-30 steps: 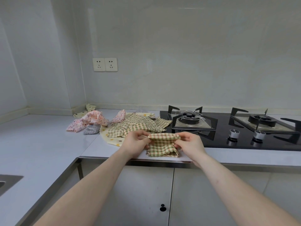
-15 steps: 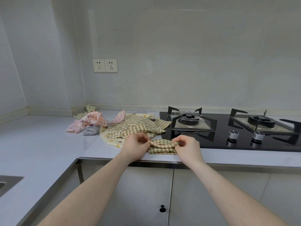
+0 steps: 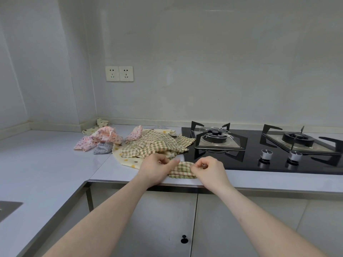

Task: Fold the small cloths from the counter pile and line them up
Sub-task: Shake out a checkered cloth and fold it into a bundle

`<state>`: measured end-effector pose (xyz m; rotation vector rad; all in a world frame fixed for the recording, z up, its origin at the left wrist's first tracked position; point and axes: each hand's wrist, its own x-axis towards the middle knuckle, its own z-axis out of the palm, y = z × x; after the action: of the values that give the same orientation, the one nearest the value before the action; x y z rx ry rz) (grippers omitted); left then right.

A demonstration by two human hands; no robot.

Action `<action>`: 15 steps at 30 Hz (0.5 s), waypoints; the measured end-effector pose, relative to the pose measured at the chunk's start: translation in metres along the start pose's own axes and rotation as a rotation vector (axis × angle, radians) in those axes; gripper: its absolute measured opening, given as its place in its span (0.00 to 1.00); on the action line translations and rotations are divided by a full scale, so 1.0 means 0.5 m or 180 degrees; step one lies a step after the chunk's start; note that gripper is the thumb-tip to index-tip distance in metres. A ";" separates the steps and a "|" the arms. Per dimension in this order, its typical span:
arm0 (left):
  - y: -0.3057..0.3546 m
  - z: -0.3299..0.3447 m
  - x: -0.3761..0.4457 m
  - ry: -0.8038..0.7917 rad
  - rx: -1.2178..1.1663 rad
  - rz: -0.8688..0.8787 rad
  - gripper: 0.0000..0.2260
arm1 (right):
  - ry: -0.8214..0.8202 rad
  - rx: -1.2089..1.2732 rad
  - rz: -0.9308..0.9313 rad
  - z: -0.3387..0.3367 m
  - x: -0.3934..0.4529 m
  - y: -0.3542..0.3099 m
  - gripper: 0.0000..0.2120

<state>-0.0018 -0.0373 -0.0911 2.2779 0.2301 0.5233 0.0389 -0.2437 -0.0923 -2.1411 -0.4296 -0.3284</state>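
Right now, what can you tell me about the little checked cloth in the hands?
The little checked cloth is soft woven fabric in green, cream and pinkish checks with a wavy hem. It is folded into a small flat bundle lying on the grey counter near its front edge, just before the black stove. The left hand and right hand pinch its two ends.

Home kitchen. Two-burner gas hob [image 3: 259, 145] with knobs set into a pale L-shaped counter [image 3: 46, 164]; sink corner [image 3: 7, 208] at left; cabinet doors [image 3: 157, 219] below; double wall socket [image 3: 119, 73] on plain backsplash; small cloths [image 3: 148, 145] piled on counter.
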 end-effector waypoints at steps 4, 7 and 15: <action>-0.007 0.003 0.005 0.0113 0.0230 0.0298 0.16 | -0.0139 -0.0087 -0.0156 0.001 0.008 0.003 0.08; -0.016 -0.002 0.003 -0.0117 0.0050 0.0617 0.09 | -0.0227 -0.0140 -0.0191 0.002 0.009 0.006 0.06; -0.006 -0.001 0.000 -0.0176 -0.0169 0.0411 0.14 | -0.0033 -0.0258 -0.0290 0.009 0.011 0.023 0.09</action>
<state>-0.0019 -0.0348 -0.0931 2.2622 0.0411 0.5254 0.0491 -0.2449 -0.1010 -2.2071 -0.5291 -0.3923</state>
